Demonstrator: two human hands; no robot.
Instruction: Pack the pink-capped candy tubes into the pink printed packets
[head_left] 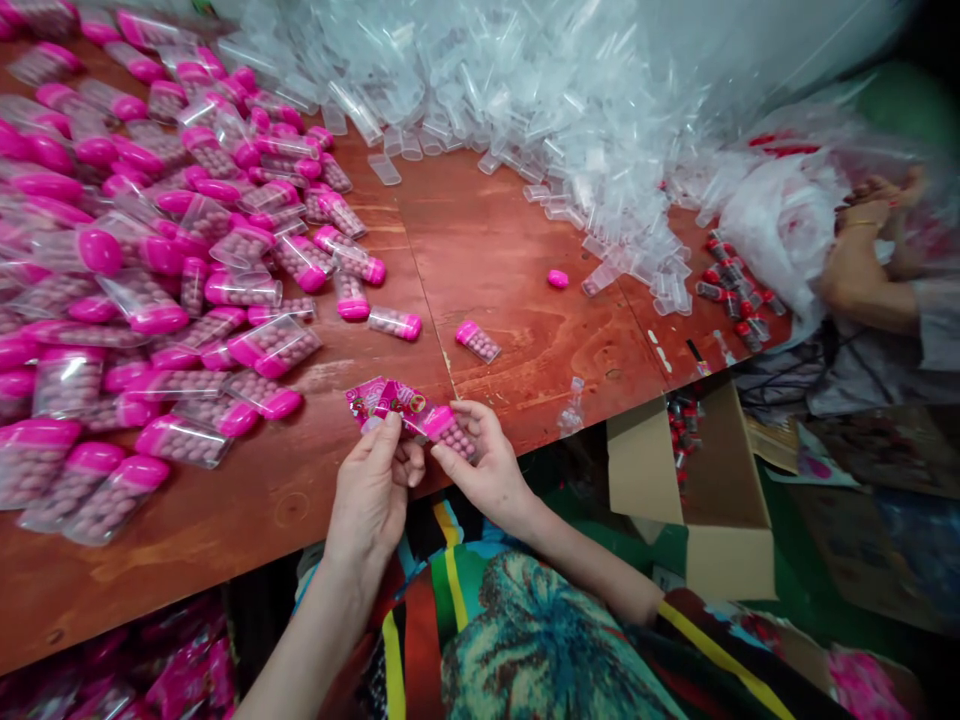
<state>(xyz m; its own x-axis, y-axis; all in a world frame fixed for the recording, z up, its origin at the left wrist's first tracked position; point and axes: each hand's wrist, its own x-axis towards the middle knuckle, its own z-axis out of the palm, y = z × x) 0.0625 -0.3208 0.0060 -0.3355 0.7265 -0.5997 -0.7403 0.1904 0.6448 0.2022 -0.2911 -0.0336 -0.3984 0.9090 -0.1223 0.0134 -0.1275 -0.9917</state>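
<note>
Near the table's front edge, my left hand [379, 475] pinches a printed pink wrapper [382, 398] between thumb and fingers. My right hand [487, 465] is closed on a clear candy container [451, 430] with a pink cap, full of small pinkish balls. The container's capped end meets the wrapper's right side; whether it is inside the wrapper I cannot tell. Just beyond my hands lie another filled container [478, 341] and, farther right, a loose pink cap [557, 279].
Filled pink-capped containers [172, 250] cover the table's left. Clear tubes [487, 90] are heaped at the back. Red-capped tubes [739, 285] lie at right, near a co-worker's arm [870, 270]. A cardboard box [727, 510] stands below the edge, and pink packets [187, 670] lie low left.
</note>
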